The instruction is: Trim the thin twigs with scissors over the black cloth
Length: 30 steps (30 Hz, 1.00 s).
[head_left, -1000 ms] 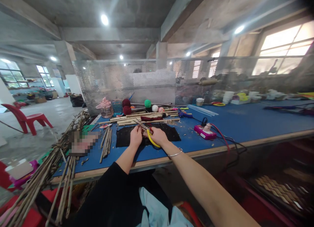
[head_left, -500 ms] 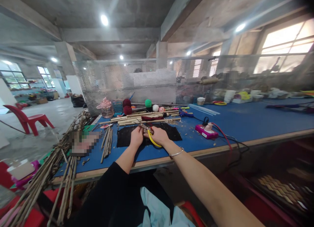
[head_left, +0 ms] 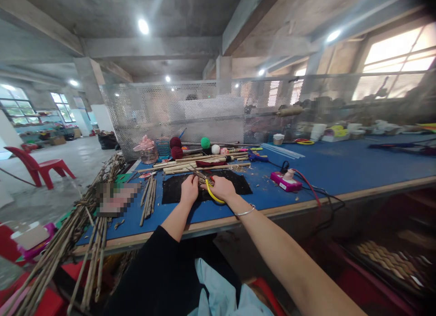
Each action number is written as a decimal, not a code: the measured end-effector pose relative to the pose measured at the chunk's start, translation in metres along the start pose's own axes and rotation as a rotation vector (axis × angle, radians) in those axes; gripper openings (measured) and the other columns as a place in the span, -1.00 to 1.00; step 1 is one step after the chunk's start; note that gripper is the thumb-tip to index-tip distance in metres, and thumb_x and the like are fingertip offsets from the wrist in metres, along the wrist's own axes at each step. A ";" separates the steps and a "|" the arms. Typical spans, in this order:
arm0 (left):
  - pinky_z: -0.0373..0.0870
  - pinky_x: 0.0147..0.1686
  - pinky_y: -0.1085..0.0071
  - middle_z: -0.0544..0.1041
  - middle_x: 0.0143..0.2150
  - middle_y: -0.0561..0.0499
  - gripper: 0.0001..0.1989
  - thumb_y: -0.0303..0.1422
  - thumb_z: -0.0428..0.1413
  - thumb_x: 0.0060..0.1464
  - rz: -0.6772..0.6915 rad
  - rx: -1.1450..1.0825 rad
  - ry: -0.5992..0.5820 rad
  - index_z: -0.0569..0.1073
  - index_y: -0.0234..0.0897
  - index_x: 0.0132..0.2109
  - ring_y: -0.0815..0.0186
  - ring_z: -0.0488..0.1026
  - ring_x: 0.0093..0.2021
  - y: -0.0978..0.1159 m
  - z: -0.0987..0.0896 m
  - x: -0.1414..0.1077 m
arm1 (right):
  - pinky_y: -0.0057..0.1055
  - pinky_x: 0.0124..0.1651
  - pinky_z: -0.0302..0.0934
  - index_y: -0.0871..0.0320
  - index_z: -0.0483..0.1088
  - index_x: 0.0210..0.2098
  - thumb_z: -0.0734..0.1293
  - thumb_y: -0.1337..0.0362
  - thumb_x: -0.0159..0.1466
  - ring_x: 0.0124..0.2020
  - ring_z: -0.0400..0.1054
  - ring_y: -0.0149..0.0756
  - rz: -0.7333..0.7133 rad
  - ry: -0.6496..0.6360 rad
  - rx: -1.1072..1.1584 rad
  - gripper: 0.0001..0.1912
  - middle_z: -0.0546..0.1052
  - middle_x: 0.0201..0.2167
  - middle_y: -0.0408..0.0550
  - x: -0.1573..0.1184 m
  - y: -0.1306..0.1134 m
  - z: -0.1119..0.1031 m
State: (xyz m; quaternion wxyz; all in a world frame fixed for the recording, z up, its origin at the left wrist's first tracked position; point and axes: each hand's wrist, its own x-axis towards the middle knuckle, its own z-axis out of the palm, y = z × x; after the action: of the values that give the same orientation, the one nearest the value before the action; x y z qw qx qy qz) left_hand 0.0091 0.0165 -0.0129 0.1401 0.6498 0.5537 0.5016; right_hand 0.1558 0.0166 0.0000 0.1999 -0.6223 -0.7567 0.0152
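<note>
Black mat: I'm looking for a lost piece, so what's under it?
Blue tabletop shows around the black mat, which seems to lie on it. Whatever is beneath is covered; the left hand, right hand and yellow-handled scissors also hide part of the mat's top.

Scissors [head_left: 208, 189] above mat [head_left: 172, 191], sticks [head_left: 184, 170] behind

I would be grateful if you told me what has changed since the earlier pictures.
Nothing has visibly been taken up or let go; only the whole view shifts slightly. The right hand still grips the scissors, and the left hand stays close beside it over the black cloth; what it holds is too small to tell. The short sticks and pink box lie as before.
</note>
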 end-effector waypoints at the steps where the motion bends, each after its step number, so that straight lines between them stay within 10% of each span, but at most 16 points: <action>1: 0.20 -0.32 0.45 0.48 -0.40 -0.05 -0.75 -0.34 -0.11 0.11 0.000 0.001 0.004 0.44 -0.32 -0.32 0.32 0.36 -0.38 0.000 0.000 0.000 | -0.40 -0.31 0.16 0.13 0.38 -0.29 0.11 -0.29 0.05 -0.29 0.41 -0.17 0.003 -0.002 -0.003 -0.37 0.51 -0.34 0.05 0.000 0.000 0.000; 16: 0.16 -0.38 0.46 0.40 -0.51 0.00 -0.74 -0.35 -0.12 0.09 -0.023 0.059 -0.011 0.37 -0.29 -0.46 0.35 0.29 -0.45 -0.007 -0.001 0.005 | -0.37 -0.28 0.19 0.13 0.39 -0.26 0.15 -0.25 0.07 -0.25 0.41 -0.13 0.004 -0.021 -0.028 -0.41 0.52 -0.31 0.08 -0.001 -0.001 -0.001; 30: 0.18 -0.59 0.54 0.31 -0.60 0.10 -0.71 -0.25 -0.15 0.09 -0.220 -0.410 -0.029 0.35 -0.32 -0.40 0.46 0.22 -0.61 -0.019 0.007 0.011 | -0.40 -0.28 0.18 0.12 0.41 -0.28 0.12 -0.28 0.05 -0.25 0.41 -0.15 0.039 -0.047 -0.002 -0.37 0.52 -0.30 0.08 0.000 0.000 -0.003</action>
State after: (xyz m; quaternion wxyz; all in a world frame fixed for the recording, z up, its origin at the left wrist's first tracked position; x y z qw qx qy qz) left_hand 0.0025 0.0349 -0.0248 0.3309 0.5507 0.5056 0.5758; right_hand 0.1567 0.0155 0.0030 0.1812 -0.6365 -0.7490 0.0327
